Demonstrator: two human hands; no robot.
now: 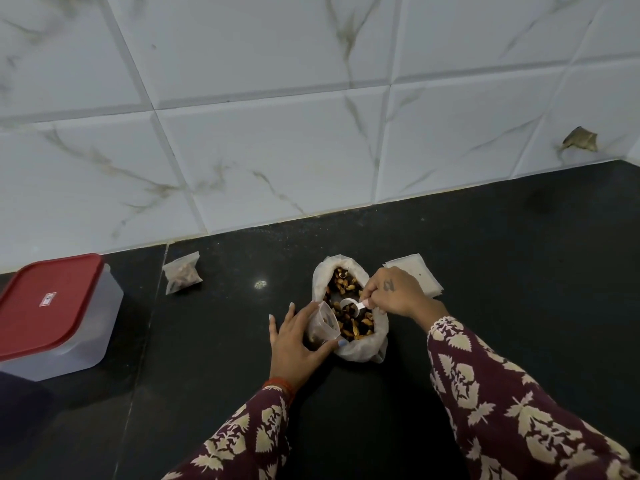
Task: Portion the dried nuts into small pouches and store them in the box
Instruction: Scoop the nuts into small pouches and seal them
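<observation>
A large open plastic bag [360, 351] of dried nuts [343, 284] sits on the black counter at centre. My left hand [294, 344] holds a small clear pouch [322, 325] upright and open against the bag's left side; a few nuts lie inside it. My right hand [394, 292] pinches the handle of a small white scoop [348, 304], whose bowl hangs over the nuts in the bag. A filled pouch [181, 277] lies on the counter to the left. The clear box with a red lid [52, 303] stands shut at the far left.
A flat stack of unused pouches [420, 271] lies behind my right hand. The white marble-tiled wall [277, 150] runs along the back of the counter [519, 244]. A brown chip [580, 138] marks the wall at the right.
</observation>
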